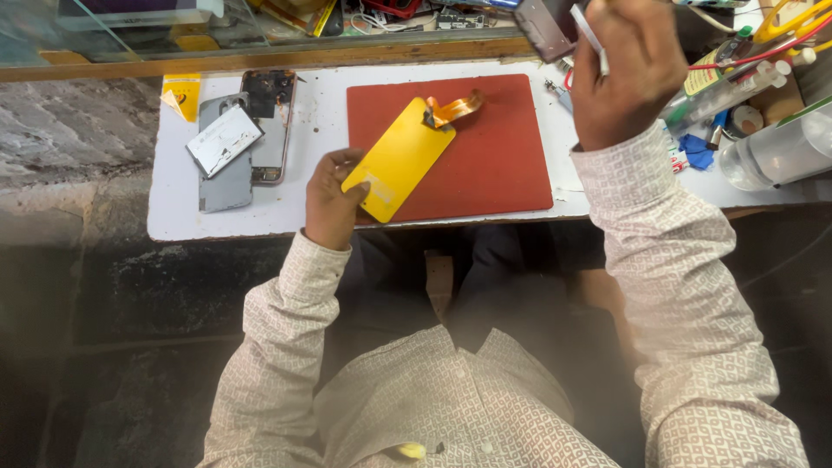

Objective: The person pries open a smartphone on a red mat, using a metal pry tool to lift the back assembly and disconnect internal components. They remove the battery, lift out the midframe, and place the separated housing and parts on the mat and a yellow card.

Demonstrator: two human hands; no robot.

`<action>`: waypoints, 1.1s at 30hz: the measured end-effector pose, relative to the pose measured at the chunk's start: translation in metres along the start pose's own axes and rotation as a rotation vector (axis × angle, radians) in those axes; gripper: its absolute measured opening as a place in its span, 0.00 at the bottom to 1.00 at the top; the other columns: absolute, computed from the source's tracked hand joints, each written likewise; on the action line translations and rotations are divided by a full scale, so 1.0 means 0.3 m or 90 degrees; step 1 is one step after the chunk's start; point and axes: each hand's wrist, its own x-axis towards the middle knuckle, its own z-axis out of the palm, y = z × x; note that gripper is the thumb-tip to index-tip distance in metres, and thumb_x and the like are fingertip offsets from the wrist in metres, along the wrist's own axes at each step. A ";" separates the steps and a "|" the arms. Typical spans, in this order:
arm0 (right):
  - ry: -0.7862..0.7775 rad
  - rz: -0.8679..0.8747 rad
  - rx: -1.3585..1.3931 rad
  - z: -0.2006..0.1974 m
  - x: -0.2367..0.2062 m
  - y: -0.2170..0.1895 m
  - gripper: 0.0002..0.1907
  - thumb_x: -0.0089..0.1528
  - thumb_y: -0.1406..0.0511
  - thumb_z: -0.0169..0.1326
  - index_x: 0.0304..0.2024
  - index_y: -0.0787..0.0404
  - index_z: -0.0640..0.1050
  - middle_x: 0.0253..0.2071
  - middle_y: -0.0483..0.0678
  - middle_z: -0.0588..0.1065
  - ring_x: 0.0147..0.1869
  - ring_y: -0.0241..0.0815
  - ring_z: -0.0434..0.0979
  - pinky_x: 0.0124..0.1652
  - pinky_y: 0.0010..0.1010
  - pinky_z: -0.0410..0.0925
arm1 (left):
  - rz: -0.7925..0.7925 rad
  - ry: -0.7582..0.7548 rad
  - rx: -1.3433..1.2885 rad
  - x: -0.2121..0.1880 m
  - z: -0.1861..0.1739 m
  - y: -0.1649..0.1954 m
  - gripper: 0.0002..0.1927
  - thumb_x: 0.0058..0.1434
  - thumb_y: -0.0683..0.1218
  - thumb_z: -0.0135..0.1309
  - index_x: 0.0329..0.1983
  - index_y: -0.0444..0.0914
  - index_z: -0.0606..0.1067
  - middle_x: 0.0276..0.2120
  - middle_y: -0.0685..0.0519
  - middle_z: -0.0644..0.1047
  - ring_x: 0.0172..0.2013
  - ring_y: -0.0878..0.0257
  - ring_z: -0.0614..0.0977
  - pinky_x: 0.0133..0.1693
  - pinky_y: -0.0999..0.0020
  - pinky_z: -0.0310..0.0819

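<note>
**Yellow panel: thin, light, easily bent**

Yellow panel [397, 161] lies on the red mat [485, 165], near-left corner pinched by your left hand [331, 201]. Grip edges only; spare the orange ribbon [454, 109]. Your right hand [626, 65] is closed round a white tool [589, 35].

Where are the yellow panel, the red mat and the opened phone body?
yellow panel [400, 160]: head view, middle of its yellow face.
red mat [503, 156]: head view, bare right part.
opened phone body [269, 130]: head view, inner frame.
</note>
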 end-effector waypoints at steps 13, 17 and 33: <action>-0.184 -0.026 0.039 -0.023 -0.279 -0.174 0.05 0.63 0.77 0.63 0.40 0.69 0.81 0.41 0.53 0.76 0.46 0.53 0.82 0.42 0.37 0.76 | -0.090 0.067 -0.276 0.090 -0.037 -0.020 0.19 0.65 0.31 0.39 0.59 0.30 0.63 0.53 0.34 0.74 0.50 0.48 0.81 0.52 0.57 0.80; -0.228 0.015 0.054 -0.011 -0.317 -0.212 0.07 0.58 0.76 0.65 0.37 0.65 0.81 0.39 0.50 0.76 0.46 0.50 0.80 0.48 0.41 0.76 | -0.085 0.091 -0.311 0.104 -0.052 -0.019 0.17 0.66 0.32 0.40 0.58 0.30 0.64 0.52 0.35 0.75 0.51 0.49 0.81 0.53 0.56 0.80; -0.061 0.502 0.573 0.025 -0.360 -0.233 0.07 0.68 0.73 0.58 0.48 0.65 0.76 0.56 0.55 0.76 0.59 0.43 0.77 0.57 0.31 0.72 | 0.008 -0.024 -0.284 0.170 -0.138 0.221 0.13 0.71 0.34 0.49 0.58 0.32 0.68 0.46 0.47 0.77 0.45 0.62 0.81 0.52 0.69 0.78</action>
